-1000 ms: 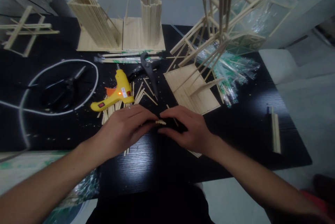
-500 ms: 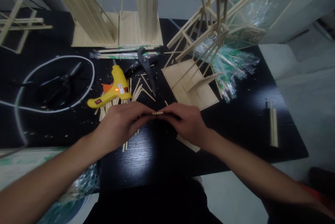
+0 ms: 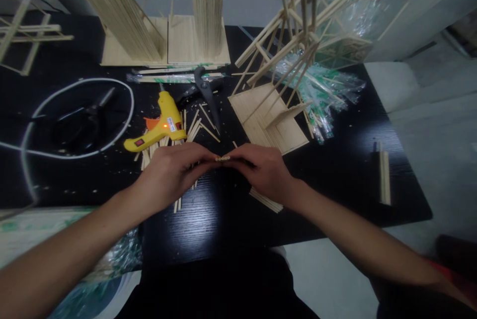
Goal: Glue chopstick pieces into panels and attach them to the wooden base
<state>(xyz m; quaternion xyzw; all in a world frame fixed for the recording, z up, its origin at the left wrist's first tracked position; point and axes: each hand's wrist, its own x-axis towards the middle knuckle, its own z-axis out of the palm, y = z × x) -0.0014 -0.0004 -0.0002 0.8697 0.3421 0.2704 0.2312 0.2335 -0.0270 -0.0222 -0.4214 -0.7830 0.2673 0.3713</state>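
Note:
My left hand (image 3: 171,172) and my right hand (image 3: 263,170) meet over the middle of the black table (image 3: 335,170). Between their pinched fingertips is a small bundle of short wooden sticks (image 3: 222,158), seen end-on. Both hands are closed on it. Loose sticks (image 3: 265,200) lie on the table under my right wrist. More cut sticks (image 3: 194,132) lie scattered just beyond my left hand, beside a yellow glue gun (image 3: 160,127) with its light on.
Black scissors (image 3: 206,93) lie behind the glue gun; another pair (image 3: 84,120) sits inside a white cable loop (image 3: 74,85). Stick models stand at the back (image 3: 122,21) and right (image 3: 298,36), over a flat stick panel (image 3: 268,120). Plastic wrappers (image 3: 328,90) lie right.
Both hands have lifted slightly off the table and drawn the stick bundle up between the fingertips; the view has shifted a little.

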